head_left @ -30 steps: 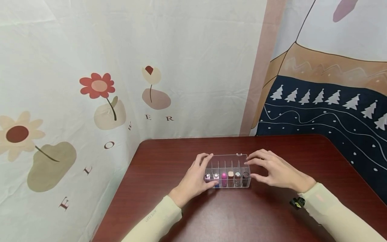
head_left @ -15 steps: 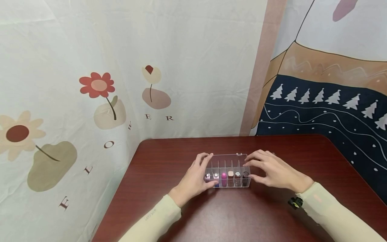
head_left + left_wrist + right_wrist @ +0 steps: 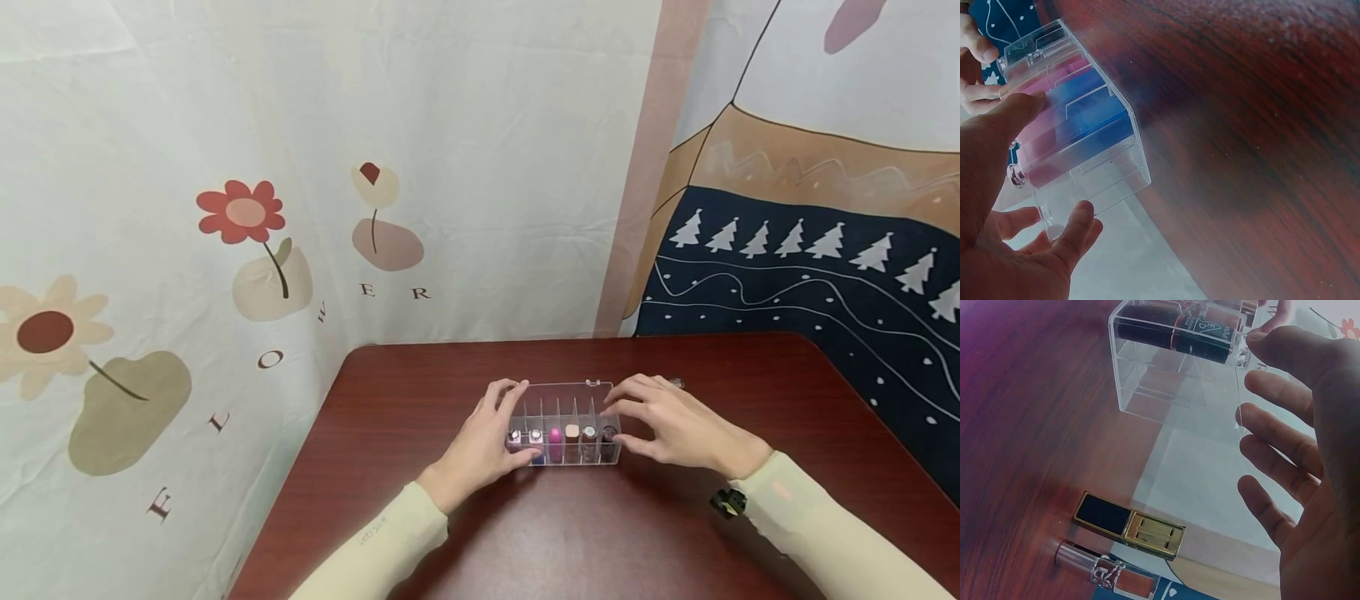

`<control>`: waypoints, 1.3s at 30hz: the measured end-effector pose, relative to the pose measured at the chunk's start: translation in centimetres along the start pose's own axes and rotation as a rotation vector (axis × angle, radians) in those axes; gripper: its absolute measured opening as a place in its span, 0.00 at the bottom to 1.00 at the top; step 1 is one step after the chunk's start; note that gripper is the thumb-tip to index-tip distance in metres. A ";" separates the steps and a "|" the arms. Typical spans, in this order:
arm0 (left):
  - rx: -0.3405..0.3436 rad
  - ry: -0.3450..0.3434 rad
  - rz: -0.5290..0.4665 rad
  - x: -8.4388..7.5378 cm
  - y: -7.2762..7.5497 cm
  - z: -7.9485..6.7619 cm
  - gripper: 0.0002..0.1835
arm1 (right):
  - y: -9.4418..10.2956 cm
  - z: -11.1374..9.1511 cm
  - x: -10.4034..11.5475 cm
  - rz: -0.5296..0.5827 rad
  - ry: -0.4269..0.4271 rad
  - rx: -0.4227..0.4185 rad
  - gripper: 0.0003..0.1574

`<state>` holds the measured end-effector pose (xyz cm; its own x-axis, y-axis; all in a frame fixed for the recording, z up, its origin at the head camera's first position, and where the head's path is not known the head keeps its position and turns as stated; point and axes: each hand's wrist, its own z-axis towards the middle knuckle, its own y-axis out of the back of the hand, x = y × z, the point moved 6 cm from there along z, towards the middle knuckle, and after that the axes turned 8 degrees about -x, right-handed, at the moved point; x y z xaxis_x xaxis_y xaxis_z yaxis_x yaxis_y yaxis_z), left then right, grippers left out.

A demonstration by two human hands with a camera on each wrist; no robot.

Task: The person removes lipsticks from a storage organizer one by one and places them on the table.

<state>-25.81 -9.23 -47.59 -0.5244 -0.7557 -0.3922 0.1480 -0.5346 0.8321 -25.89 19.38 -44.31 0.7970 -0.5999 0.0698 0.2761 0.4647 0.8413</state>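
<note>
A clear divided organizer box stands on the table, several lipsticks and cosmetic tubes upright in its front row. Among them are a bright pink tube, a blue one and a dark lipstick at the right end. My left hand grips the box's left end, thumb across the front and fingers round the back. At the other end, my right hand has its thumb at the front corner and its fingers spread loosely along the side, fingertips right at the clear edge.
Beyond the right hand, a black-and-gold lipstick and a silver-based lip gloss tube stand side by side on the dark red table. A printed curtain hangs behind the table's far edge.
My right hand has shifted slightly left, closer onto the box's right end, and a small clear item now shows behind it. The left hand and the box stay put.
</note>
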 end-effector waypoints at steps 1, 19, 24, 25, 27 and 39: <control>0.001 0.000 0.000 0.0 0.0 0.0 0.60 | -0.1 0.0 0.0 0.001 0.000 0.001 0.24; 0.006 -0.006 0.003 -0.1 0.1 -0.1 0.60 | -0.5 0.1 0.7 -0.011 0.123 -0.086 0.20; 0.010 -0.003 -0.003 -0.2 0.1 -0.1 0.60 | -0.9 0.0 0.7 -0.008 0.088 -0.056 0.19; 0.010 -0.003 -0.004 -0.2 0.1 -0.1 0.60 | -0.9 0.0 0.7 -0.005 0.082 -0.051 0.19; 0.011 0.000 -0.003 -0.2 0.1 -0.1 0.60 | -0.9 0.0 0.7 0.003 0.073 -0.047 0.19; 0.006 -0.006 0.021 -0.2 0.1 0.0 0.61 | -0.8 0.1 0.9 0.037 0.066 -0.042 0.17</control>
<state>-25.68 -9.17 -47.47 -0.5264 -0.7644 -0.3723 0.1544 -0.5166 0.8422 -25.48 18.44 -44.82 0.8401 -0.5386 0.0638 0.2671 0.5131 0.8157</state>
